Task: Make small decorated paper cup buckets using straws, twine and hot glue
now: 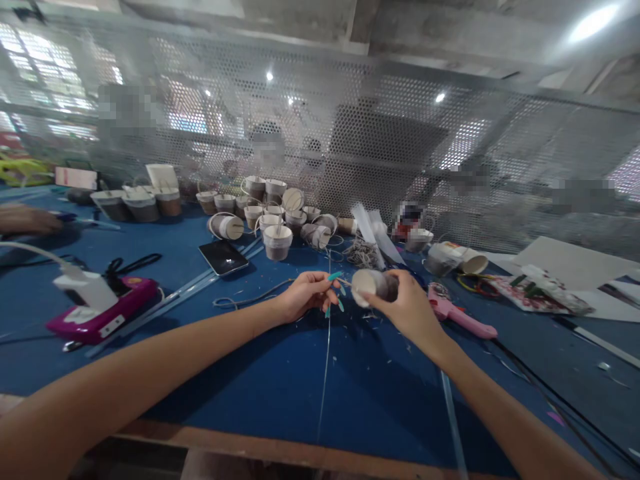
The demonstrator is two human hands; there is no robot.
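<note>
My right hand (407, 303) grips a small grey and beige cup (366, 288), turned on its side with its round pale end toward my left hand. Just left of the cup, my left hand (313, 293), with long teal nails, pinches a thin grey cord (260, 297). The cord trails left over the blue table, and a short length runs from the fingers toward the cup. Whether it is joined to the cup I cannot tell. A pink glue gun (463, 317) lies close to the right of my right hand.
Many similar small cups (278, 241) with cord handles stand and lie at the back. A black phone (223, 257), a purple power strip (103, 310) and a tangle of cord (363, 253) are on the blue table (280, 380). Another person's hand (27, 219) is at far left.
</note>
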